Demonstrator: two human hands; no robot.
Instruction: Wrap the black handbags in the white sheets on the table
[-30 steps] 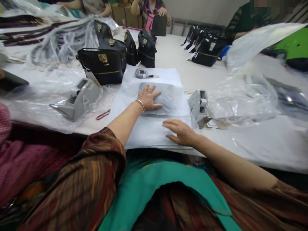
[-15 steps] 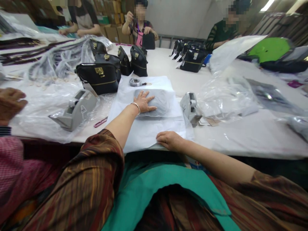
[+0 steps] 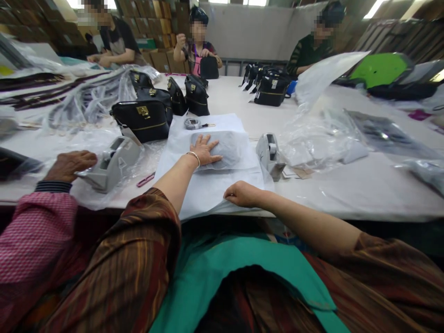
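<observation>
My left hand [image 3: 205, 150] lies flat with fingers spread on a flat grey-looking bundle [image 3: 231, 149] under thin white wrapping. Beneath the bundle is a white tissue paper sheet [image 3: 197, 196] that reaches the table's front edge. At that sheet's near edge, my right hand [image 3: 243, 194] has its fingers closed in a pinch on the paper. A coiled strap [image 3: 192, 123] in clear wrap, with a metal clip, rests on the paper beyond the bundle.
Tape dispensers stand left [image 3: 113, 164] and right [image 3: 270, 157] of the paper; a co-worker's hand [image 3: 71, 164] touches the left one. Pink snips [image 3: 145, 180], black handbags [image 3: 142, 121] and clear plastic bags [image 3: 315, 143] lie about. Several people work around the table.
My right hand has closed its fingers on the paper's near edge and lifted it slightly. My left hand stays on the bundle. The co-worker's hand has come to the left tape dispenser.
</observation>
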